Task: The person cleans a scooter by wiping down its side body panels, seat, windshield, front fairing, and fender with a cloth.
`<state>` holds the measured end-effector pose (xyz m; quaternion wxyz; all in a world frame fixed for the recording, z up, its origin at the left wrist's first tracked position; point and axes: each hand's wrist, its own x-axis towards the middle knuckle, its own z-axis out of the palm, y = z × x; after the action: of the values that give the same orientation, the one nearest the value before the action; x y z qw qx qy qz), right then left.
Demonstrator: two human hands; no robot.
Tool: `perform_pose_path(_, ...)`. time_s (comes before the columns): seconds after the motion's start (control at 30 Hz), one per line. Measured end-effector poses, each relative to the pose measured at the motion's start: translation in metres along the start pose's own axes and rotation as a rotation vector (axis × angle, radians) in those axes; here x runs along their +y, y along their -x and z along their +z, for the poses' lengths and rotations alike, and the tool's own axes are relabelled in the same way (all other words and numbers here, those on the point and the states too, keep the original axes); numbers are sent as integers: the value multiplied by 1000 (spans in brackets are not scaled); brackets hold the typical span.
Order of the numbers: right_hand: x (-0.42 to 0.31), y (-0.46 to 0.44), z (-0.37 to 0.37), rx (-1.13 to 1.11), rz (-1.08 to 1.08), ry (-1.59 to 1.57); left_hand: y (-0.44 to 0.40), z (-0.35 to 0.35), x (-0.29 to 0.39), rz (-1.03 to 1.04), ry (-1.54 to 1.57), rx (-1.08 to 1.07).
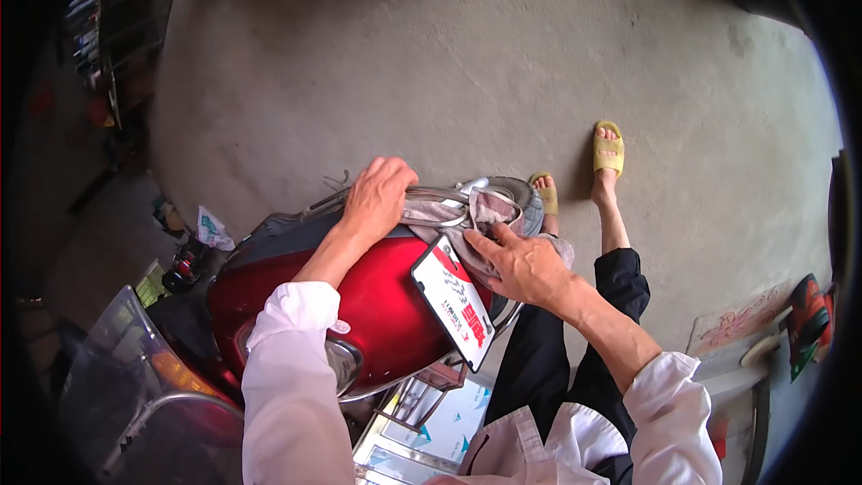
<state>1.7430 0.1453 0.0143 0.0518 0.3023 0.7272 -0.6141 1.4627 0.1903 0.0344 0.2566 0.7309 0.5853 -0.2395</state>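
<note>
A red motorcycle (386, 283) with a grey-black seat edge lies across the middle of the view. My left hand (377, 202) is curled over the metal grab rail (435, 193) along its upper edge; the fingertips are hidden behind it. My right hand (530, 269) grips and presses a crumpled greyish-pink cloth (494, 208) at the rear end, its index finger stretched along the fabric. Under that hand is a white plate (453, 305) with red and black lettering in a dark frame. Part of the rear tyre (530, 202) shows behind the cloth.
Grey concrete floor (404, 63) stretches ahead. My feet wear yellow slippers (609, 148) beside the rear tyre. A clear windshield (112, 368) rises at the lower left. Sheet-wrapped metal panels (440, 422) stand below the motorcycle; a dark shelf (135, 27) is at the far left.
</note>
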Motion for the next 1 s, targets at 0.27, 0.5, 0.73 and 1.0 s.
perform_pose_path(0.27, 0, 11, 2, 211, 77, -93, 22, -2, 30, 109, 552, -354)
perform_pose_path(0.5, -10, 2, -2, 272, 130, -148, 21, -19, 17, 32, 221, -402)
perform_pose_path(0.73, -5, -1, 4, 266, 137, -160, 11, -14, 5, 21, 130, -542)
perform_pose_path(1.0, 8, 43, 14, 273, 203, -226, -25, 17, 45, -18, 461, -727)
